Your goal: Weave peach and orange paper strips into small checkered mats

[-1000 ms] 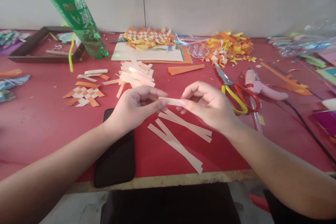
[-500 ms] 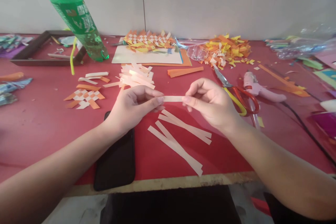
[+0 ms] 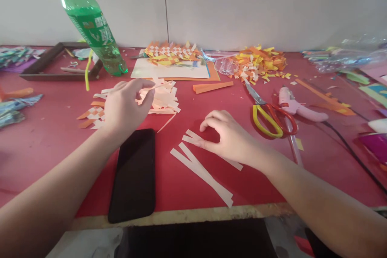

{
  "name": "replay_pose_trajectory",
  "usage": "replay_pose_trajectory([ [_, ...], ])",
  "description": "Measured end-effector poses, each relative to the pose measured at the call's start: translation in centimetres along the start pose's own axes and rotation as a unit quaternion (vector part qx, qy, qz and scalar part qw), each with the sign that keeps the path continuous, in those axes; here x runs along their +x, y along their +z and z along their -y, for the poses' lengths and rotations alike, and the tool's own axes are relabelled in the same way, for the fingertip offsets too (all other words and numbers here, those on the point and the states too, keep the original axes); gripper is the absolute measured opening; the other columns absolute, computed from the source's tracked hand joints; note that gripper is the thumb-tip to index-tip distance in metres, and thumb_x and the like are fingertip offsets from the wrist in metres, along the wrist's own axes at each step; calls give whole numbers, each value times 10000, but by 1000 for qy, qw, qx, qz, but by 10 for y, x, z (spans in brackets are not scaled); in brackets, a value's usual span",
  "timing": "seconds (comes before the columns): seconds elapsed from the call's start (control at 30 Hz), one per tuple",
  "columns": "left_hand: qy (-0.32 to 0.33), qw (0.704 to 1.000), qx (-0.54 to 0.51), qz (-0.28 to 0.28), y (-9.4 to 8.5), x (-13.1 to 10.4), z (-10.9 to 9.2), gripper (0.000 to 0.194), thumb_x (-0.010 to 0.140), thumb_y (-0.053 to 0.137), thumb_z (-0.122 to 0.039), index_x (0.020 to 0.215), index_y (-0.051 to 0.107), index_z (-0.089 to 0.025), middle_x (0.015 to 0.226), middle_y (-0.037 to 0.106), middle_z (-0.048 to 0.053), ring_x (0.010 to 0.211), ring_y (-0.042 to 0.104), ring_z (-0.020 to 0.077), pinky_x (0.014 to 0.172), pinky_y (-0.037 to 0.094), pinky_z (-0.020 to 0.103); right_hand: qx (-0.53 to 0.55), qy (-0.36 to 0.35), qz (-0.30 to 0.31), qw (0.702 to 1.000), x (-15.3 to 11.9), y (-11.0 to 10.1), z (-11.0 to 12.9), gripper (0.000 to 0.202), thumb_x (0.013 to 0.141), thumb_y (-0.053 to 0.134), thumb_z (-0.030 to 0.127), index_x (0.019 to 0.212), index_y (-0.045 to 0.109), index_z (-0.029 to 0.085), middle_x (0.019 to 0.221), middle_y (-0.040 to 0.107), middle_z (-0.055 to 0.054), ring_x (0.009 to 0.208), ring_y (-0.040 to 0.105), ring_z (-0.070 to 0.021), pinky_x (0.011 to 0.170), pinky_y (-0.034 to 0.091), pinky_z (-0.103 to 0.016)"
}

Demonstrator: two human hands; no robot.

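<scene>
At left, the left hand (image 3: 125,105) is over the pale strip pile (image 3: 165,98); its grip is narrow, at one thin strip's (image 3: 163,85) left end, but I cannot tell whether it pinches. Rightward, two strips (image 3: 213,182) lie near; the right hand's (image 3: 232,137) grip is wide, thumb at the farther strips (image 3: 190,140).

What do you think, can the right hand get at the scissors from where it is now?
Probably yes: the right hand seems to grip nothing, the scissors lie to its right with their yellow handle nearest, and no object shows between them.
</scene>
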State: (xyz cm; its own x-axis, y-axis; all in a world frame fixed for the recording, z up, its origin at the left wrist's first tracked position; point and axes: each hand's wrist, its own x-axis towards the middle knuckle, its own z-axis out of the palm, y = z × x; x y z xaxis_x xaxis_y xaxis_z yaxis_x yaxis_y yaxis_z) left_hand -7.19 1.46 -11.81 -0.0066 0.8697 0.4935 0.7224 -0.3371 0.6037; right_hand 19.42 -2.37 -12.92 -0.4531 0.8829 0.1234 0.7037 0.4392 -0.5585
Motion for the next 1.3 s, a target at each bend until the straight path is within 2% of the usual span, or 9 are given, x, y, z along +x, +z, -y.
replay_pose_trajectory([
  [0.1, 51, 998, 28, 10, 1, 4, 7, 311, 819, 716, -252, 1124, 715, -312, 1223, 674, 53, 1233, 531, 335, 1100, 322, 457, -20, 6, 28, 999, -2, 2, 4, 140, 907, 673, 309, 825, 614, 211, 991, 621, -91, 1028, 554, -275, 908, 474, -445],
  [0.2, 114, 992, 54, 8, 2, -4, -2, 402, 822, 710, -242, 1215, 659, -307, 1470, 520, 55, 1358, 438, 354, 1171, 254, 492, -9, 26, 55, 998, -2, 0, 7, 152, 920, 651, 243, 788, 584, 208, 947, 625, -79, 985, 562, -255, 868, 480, -408],
  [0.33, 155, 986, 26, 62, 6, -21, -25, 330, 866, 668, -239, 1192, 649, -284, 1333, 638, 80, 1249, 547, 314, 1099, 364, 469, 15, 57, 57, 997, 0, -2, 8, 158, 922, 622, 210, 779, 555, 207, 881, 629, -59, 914, 575, -234, 783, 473, -362],
  [0.4, 138, 982, -18, 127, 9, -28, -35, 266, 899, 650, -295, 1161, 660, -249, 1160, 718, 81, 1140, 611, 280, 1002, 455, 408, 34, 70, 36, 996, 0, -3, 8, 118, 921, 620, 230, 816, 570, 212, 867, 625, -49, 865, 593, -219, 749, 474, -344],
  [0.57, 115, 944, -115, 285, 14, -37, -46, 399, 845, 733, -426, 1189, 666, -234, 1141, 743, 65, 1015, 668, 237, 879, 518, 329, 88, 7, -6, 996, -3, -4, 7, 101, 930, 623, 263, 856, 565, 227, 856, 630, -20, 783, 632, -166, 711, 489, -291],
  [0.77, -28, 958, -196, 206, 14, -37, -50, 124, 894, 675, -336, 886, 759, -244, 898, 778, 28, 832, 704, 187, 740, 538, 268, 122, -83, -35, 988, -7, -6, 9, 60, 949, 603, 286, 984, 582, 243, 883, 713, -21, 800, 694, -164, 703, 525, -274],
  [0.97, -160, 911, -334, 182, 15, -33, -50, 160, 831, 755, -351, 823, 704, -199, 817, 724, 11, 677, 631, 123, 632, 508, 219, 178, -193, 19, 965, -7, -15, 10, 348, 898, 461, 73, 1069, 719, 233, 890, 764, -23, 810, 711, -159, 764, 558, -302],
  [1.13, -214, 879, -395, 159, 17, -32, -47, 218, 780, 804, -370, 815, 692, -186, 797, 679, -2, 596, 558, 91, 553, 476, 204, 197, -175, 23, 964, -8, -14, 7, 324, 887, 552, 73, 1098, 743, 226, 1044, 781, -41, 862, 736, -166, 757, 567, -289],
  [1.3, -222, 846, -432, 218, 18, -33, -48, 181, 769, 818, -285, 794, 675, -177, 779, 686, -14, 656, 611, 86, 570, 484, 167, 272, -88, -41, 957, -4, -10, 9, 191, 937, 623, 273, 795, 741, 222, 897, 727, -29, 753, 685, -137, 640, 526, -264],
])
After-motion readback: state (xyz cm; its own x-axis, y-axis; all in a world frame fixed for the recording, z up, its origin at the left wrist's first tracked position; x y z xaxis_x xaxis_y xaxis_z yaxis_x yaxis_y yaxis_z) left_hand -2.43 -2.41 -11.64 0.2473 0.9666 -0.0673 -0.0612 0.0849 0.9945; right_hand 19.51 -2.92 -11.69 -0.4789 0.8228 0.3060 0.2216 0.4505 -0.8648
